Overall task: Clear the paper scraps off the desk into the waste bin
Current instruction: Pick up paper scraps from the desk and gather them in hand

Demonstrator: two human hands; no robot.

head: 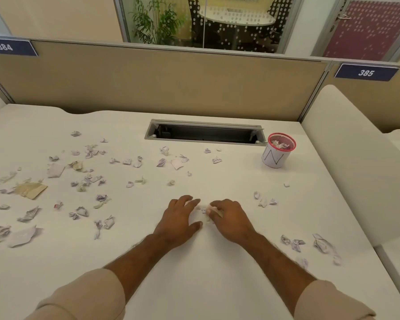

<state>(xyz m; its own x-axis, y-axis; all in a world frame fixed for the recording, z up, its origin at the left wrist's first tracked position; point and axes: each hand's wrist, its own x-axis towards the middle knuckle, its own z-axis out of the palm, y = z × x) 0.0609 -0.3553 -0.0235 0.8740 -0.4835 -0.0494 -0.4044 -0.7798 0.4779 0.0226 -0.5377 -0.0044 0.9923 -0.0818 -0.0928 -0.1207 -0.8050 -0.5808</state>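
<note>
We look down from head height at a pale worktop (194,273) strewn with crumpled paper scraps (88,179), most of them spread across its left half, with smaller groups near the middle and along the right edge. Both of our hands lie low on the worktop near the centre, close together. The left hand (180,218) rests palm down with its fingers spread and loosely bent, the fingertips touching a small cluster of scraps (204,210) that lies between the two hands. The right hand (229,220) has its fingers curled and pinches some of that same cluster, a bit of white paper showing at the fingertips. Rolled-up beige sleeves (88,294) cover our upper forearms. The waste bin (278,150), a small white cup with a red mesh rim and some scraps already inside, stands upright at the far right of the worktop, just beside the right end of a recessed grey cable tray (206,132). Behind the worktop runs a tan partition (159,82) carrying blue number plates, 384 (9,47) on the left and 385 (365,72) on the right.
</note>
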